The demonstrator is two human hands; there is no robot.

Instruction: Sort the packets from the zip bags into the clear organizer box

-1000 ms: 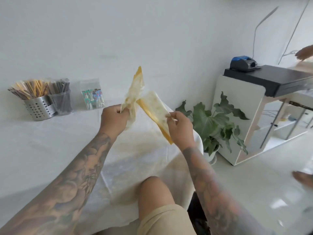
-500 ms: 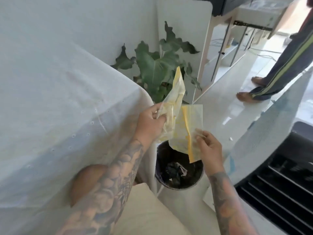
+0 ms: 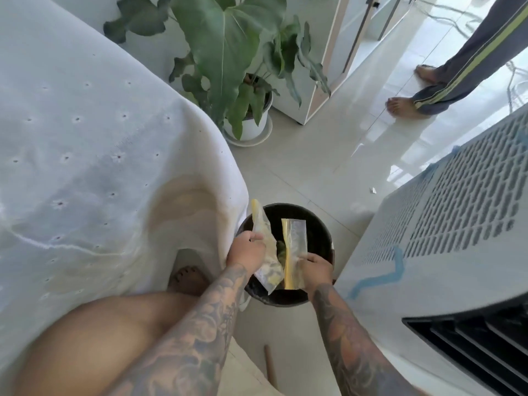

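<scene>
Both zip bags over the bin (image 3: 320,224): left hand (image 3: 246,251) pinching one bag (image 3: 264,241), right hand (image 3: 315,265) pinching other (image 3: 295,247). Looks like binning empties; next, just let go.

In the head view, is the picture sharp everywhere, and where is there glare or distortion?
Head view: the zip bags over the black bin and both hands, left and right, are fairly sharp; the floor tiles show bright window glare; the wide lens bends the tablecloth edge; the near forearms look soft.
</scene>
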